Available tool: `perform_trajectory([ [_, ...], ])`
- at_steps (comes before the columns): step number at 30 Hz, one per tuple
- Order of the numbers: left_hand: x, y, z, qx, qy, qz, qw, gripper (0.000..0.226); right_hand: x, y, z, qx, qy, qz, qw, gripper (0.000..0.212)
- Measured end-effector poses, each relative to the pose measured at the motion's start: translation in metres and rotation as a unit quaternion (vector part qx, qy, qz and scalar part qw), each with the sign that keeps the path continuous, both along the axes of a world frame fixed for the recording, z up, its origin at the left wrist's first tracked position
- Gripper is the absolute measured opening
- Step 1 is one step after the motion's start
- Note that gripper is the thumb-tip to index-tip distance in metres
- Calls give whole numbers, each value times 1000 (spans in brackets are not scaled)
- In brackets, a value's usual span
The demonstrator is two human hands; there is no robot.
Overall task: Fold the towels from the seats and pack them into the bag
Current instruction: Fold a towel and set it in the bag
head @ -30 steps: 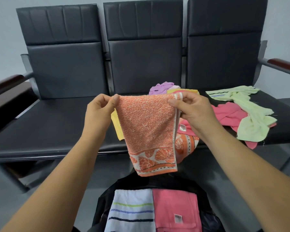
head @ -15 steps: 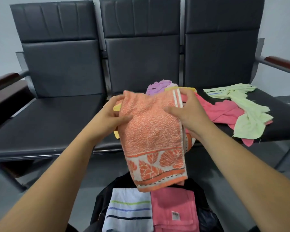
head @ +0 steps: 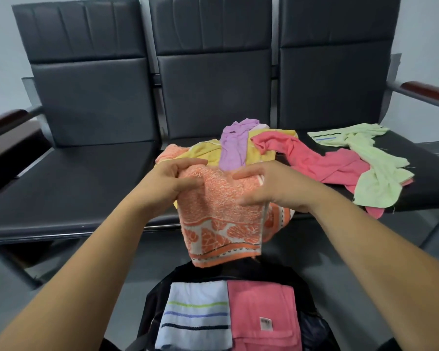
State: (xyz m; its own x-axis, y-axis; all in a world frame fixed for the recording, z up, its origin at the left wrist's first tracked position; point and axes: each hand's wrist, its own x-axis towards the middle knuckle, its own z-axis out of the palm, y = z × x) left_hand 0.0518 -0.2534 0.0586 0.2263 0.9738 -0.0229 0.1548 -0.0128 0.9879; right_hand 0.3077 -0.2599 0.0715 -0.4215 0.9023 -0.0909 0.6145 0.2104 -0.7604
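Both hands are now sitting lower and closer together than half a second ago, and the orange towel (head: 221, 219) has come down with them, so the loose pile behind it is showing at centre frame. The left hand (head: 173, 183) is pinching the towel's upper left corner between thumb and curled fingers. The right hand (head: 269, 188) is grasping the upper right edge the same way, thumb below and fingers above. Neither hand is letting go.

The towel is hanging doubled over in the middle of the frame, in front of the middle seat's front edge. Its leaf-patterned border is dangling just above the black bag (head: 157, 300) at lower centre. Whether the towel's upper part is resting on the seat cannot be told.

Two folded towels are lying side by side in the open bag: a pale striped towel (head: 195, 317) on the left and a folded pink towel (head: 261, 312) on the right, its small label facing up.

On the black bench (head: 86, 178), a yellow towel (head: 203, 153) is lying crumpled just behind the hands, with a purple towel (head: 232, 145) draping across it. To the right, a loose pink towel (head: 322, 165) is stretching toward the right-hand seat, where a light green towel (head: 375, 173) is lying partly over it.
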Motion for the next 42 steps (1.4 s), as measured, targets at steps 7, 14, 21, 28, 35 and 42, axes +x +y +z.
perform_trajectory([
  [7, -3, 1, -9, 52, 98, -21, 994, 17, -3, 9, -10, 100, 86, -53, 990, 16],
  [14, 6, 3, -12, -85, 29, 100, 991, 22, -3, 13, -23, -58, 277, -175, 943, 25],
  [21, 6, 1, -11, -148, -54, -14, 987, 60, 5, 19, -21, -216, 370, -283, 858, 19],
  [28, 9, 0, -18, -22, 94, 19, 995, 4, 12, 4, -16, -123, 171, -86, 974, 51],
  [35, 11, -1, -11, -36, 16, 40, 998, 6, 19, 2, -22, -46, 198, -101, 974, 17],
  [42, 20, -2, -15, -39, -49, -16, 998, 53, 30, 2, -26, -147, 344, -198, 906, 24],
])
